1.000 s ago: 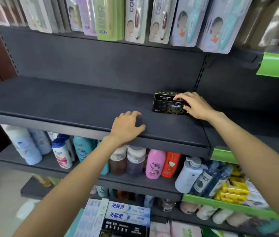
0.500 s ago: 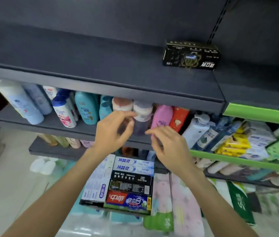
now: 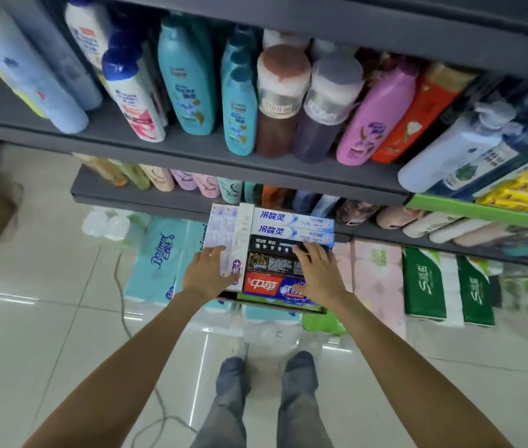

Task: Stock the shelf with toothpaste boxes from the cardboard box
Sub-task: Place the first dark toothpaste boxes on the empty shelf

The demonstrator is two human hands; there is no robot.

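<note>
1. A head-worn camera looks steeply down. Both bare arms reach forward to a cardboard box packed with toothpaste boxes lying flat. It sits low in front of the shelving, on top of stacked tissue packs.
2. The left hand rests palm down, fingers spread, on the pale boxes at the left side of the carton. It does not yet seem to grip anything.
3. The right hand lies over the black toothpaste boxes in the middle rows, fingers spread and slightly curled. Whether it has closed on one cannot be told.
4. A red and blue toothpaste box lies nearest the person, just in front of both hands.
5. Progress, as a judgement: the carton looks nearly full, so most of the stocking remains. The shelf meant for the toothpaste is not in this view.
6. The shelf in view above the carton is dark grey and carries upright shampoo bottles in teal, white, brown, pink and orange. A lower shelf holds more bottles, partly hidden.
7. The floor is glossy pale tile with reflections. A thin cable trails across it. The person's legs in grey trousers stand just behind the carton.
8. To the right, green wrapped paper packs stand on the floor.
</note>
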